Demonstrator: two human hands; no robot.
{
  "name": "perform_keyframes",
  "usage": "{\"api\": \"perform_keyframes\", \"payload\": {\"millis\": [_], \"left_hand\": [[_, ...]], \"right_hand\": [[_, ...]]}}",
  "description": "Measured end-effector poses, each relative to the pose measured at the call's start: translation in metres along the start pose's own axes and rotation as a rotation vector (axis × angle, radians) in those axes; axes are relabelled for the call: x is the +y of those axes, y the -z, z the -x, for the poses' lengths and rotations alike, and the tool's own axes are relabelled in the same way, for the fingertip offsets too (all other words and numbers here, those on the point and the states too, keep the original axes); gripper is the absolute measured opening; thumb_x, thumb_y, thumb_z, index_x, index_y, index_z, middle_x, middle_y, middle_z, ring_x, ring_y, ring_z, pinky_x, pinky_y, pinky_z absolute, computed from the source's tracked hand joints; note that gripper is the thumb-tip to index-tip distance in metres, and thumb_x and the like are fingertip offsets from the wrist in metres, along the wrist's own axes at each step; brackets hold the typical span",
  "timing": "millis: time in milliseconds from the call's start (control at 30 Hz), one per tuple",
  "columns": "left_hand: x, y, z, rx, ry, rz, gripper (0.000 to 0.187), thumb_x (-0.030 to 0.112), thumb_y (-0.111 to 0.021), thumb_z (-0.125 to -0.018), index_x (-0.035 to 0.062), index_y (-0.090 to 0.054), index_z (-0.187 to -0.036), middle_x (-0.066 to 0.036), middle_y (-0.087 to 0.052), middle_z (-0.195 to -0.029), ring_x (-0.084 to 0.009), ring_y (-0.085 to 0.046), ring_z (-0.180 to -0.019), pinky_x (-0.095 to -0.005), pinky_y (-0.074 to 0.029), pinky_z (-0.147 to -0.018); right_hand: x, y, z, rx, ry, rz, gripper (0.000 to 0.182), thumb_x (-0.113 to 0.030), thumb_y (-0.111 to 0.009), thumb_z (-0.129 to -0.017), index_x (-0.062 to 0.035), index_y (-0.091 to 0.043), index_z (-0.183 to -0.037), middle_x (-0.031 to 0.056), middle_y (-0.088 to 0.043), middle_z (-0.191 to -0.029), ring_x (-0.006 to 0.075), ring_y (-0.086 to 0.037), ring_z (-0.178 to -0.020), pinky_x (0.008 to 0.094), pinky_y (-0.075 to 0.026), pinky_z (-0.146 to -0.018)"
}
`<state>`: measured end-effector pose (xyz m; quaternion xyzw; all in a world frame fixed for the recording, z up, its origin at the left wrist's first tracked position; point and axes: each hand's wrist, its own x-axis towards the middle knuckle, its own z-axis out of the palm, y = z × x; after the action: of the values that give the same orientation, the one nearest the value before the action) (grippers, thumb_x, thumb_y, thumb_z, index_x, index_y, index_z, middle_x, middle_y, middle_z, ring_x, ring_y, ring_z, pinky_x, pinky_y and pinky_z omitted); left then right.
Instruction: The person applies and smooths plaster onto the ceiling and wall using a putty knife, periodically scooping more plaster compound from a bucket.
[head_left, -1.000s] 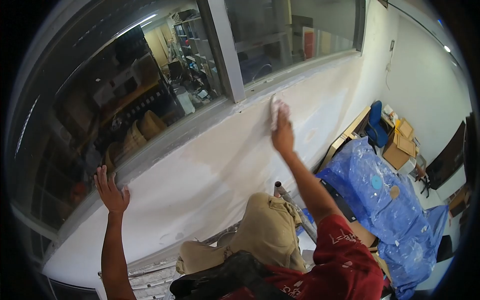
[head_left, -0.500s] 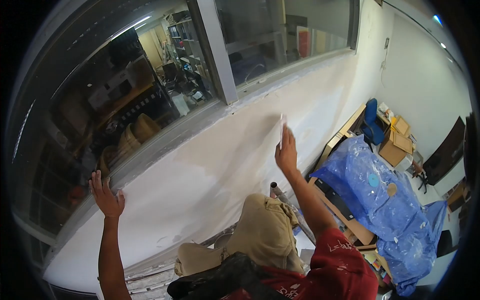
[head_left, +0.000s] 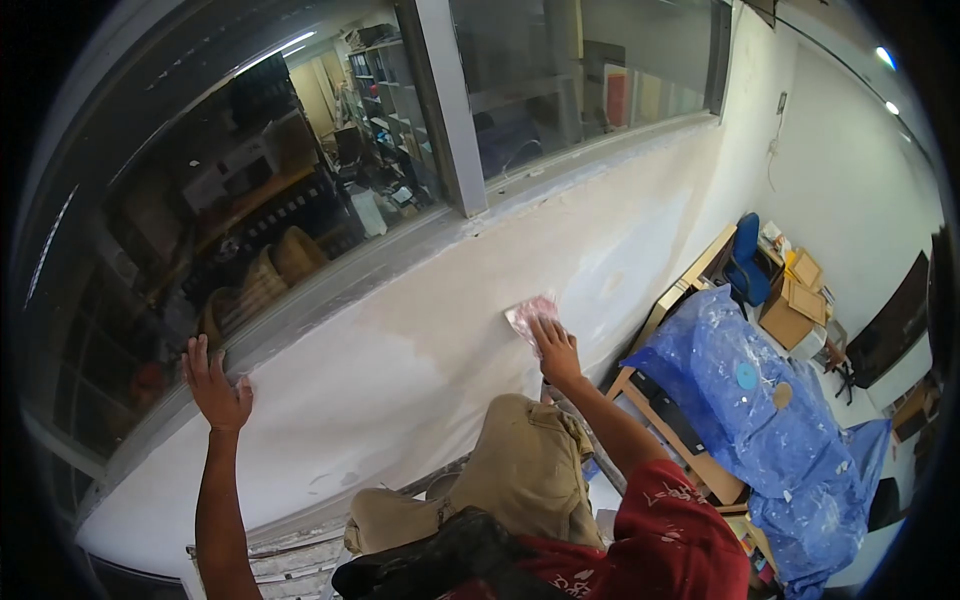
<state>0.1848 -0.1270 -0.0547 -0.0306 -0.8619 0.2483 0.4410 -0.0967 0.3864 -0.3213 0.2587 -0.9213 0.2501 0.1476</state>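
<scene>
My right hand [head_left: 558,350] holds a thin, flat, pinkish-white plate [head_left: 532,314] against the wall [head_left: 440,300] below the windows. Its fingers lie over the plate's lower right part; I cannot make out whether it is a scraper or a stiff abrasive sheet. The wall is white with beige, damp-looking patches around the plate. To the left, my left hand [head_left: 217,388] rests with fingers spread on the window ledge [head_left: 290,340], its fingertips by the glass. It holds nothing.
My bent knee [head_left: 525,445] is close to the wall, above slatted boards [head_left: 295,568]. A metal pipe end stands beside the knee, partly hidden by my right arm. Right of me, a blue plastic sheet [head_left: 740,400] covers furniture. Boxes [head_left: 793,308] and a blue chair [head_left: 746,258] stand farther back.
My right hand has moved down and left along the wall. The plate, seen edge-on before, now shows its broad face. My left hand keeps its place on the ledge.
</scene>
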Motion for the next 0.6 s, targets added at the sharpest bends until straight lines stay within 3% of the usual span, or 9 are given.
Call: {"api": "perform_keyframes", "payload": {"millis": [33, 133, 200, 267, 433, 533, 567, 600], "left_hand": [[0.000, 0.000, 0.000, -0.006, 0.009, 0.005, 0.053, 0.025, -0.057, -0.081, 0.0009, -0.046, -0.127, -0.024, -0.036, -0.151, -0.0434, -0.029, -0.144, -0.0632, -0.022, -0.116], [0.003, 0.002, -0.003, -0.007, 0.019, 0.032, 0.054, 0.025, -0.058, -0.080, 0.0010, -0.047, -0.127, -0.023, -0.036, -0.151, -0.0435, -0.030, -0.144, -0.0631, -0.022, -0.116], [0.001, -0.001, -0.005, 0.040, -0.013, 0.032, 0.053, 0.026, -0.058, -0.081, 0.0007, -0.047, -0.126, -0.023, -0.037, -0.151, -0.0437, -0.030, -0.144, -0.0631, -0.023, -0.116], [0.003, 0.000, -0.002, 0.033, -0.009, 0.030, 0.052, 0.027, -0.057, -0.082, 0.0002, -0.048, -0.126, -0.023, -0.037, -0.151, -0.0439, -0.030, -0.143, -0.0633, -0.023, -0.115], [0.001, -0.001, -0.001, 0.019, 0.015, 0.015, 0.050, 0.028, -0.056, -0.084, 0.0001, -0.048, -0.124, -0.024, -0.037, -0.150, -0.0440, -0.031, -0.143, -0.0637, -0.024, -0.115], [0.000, -0.002, -0.001, 0.027, 0.006, 0.013, 0.049, 0.029, -0.056, -0.084, 0.0004, -0.049, -0.123, -0.024, -0.037, -0.150, -0.0438, -0.030, -0.144, -0.0636, -0.024, -0.115], [-0.001, 0.000, -0.002, 0.026, 0.008, 0.018, 0.048, 0.029, -0.056, -0.084, 0.0005, -0.049, -0.122, -0.024, -0.037, -0.150, -0.0438, -0.030, -0.144, -0.0637, -0.024, -0.115], [0.001, 0.001, -0.004, 0.025, 0.016, 0.023, 0.048, 0.029, -0.056, -0.084, 0.0006, -0.049, -0.122, -0.024, -0.038, -0.150, -0.0438, -0.030, -0.144, -0.0637, -0.024, -0.115]], "right_hand": [[0.004, 0.010, 0.008, -0.104, -0.005, -0.004, 0.077, 0.001, -0.054, -0.083, -0.0091, -0.030, -0.155, 0.0217, -0.040, -0.151, 0.0400, -0.041, -0.137, 0.0556, -0.037, -0.108], [0.023, 0.039, -0.007, 0.087, -0.165, -0.227, 0.072, 0.002, -0.050, -0.083, -0.0097, -0.036, -0.153, 0.0228, -0.048, -0.146, 0.0403, -0.048, -0.131, 0.0502, -0.039, -0.108], [0.038, 0.061, -0.032, 0.361, -0.178, -0.290, 0.068, 0.002, -0.049, -0.085, -0.0088, -0.039, -0.151, 0.0237, -0.054, -0.139, 0.0403, -0.052, -0.127, 0.0472, -0.040, -0.108], [0.039, 0.096, -0.059, 0.362, -0.361, -0.408, 0.065, 0.001, -0.046, -0.084, -0.0079, -0.042, -0.149, 0.0240, -0.054, -0.139, 0.0418, -0.051, -0.126, 0.0451, -0.041, -0.108], [0.071, 0.118, -0.126, 0.597, -0.248, -0.167, 0.065, -0.004, -0.048, -0.085, -0.0091, -0.041, -0.150, 0.0245, -0.057, -0.134, 0.0421, -0.058, -0.115, 0.0485, -0.047, -0.098], [0.050, 0.130, -0.144, 0.390, -0.399, -0.225, 0.067, -0.005, -0.050, -0.085, -0.0127, -0.041, -0.150, 0.0230, -0.061, -0.128, 0.0420, -0.060, -0.109, 0.0493, -0.049, -0.094], [0.040, 0.117, -0.143, 0.427, -0.386, -0.209, 0.069, -0.003, -0.052, -0.084, -0.0160, -0.042, -0.150, 0.0215, -0.065, -0.122, 0.0414, -0.061, -0.102, 0.0492, -0.050, -0.090], [0.007, 0.110, -0.133, 0.538, -0.347, -0.189, 0.068, 0.000, -0.055, -0.082, -0.0119, -0.046, -0.148, 0.0280, -0.067, -0.107, 0.0432, -0.065, -0.093, 0.0470, -0.053, -0.084]]}}
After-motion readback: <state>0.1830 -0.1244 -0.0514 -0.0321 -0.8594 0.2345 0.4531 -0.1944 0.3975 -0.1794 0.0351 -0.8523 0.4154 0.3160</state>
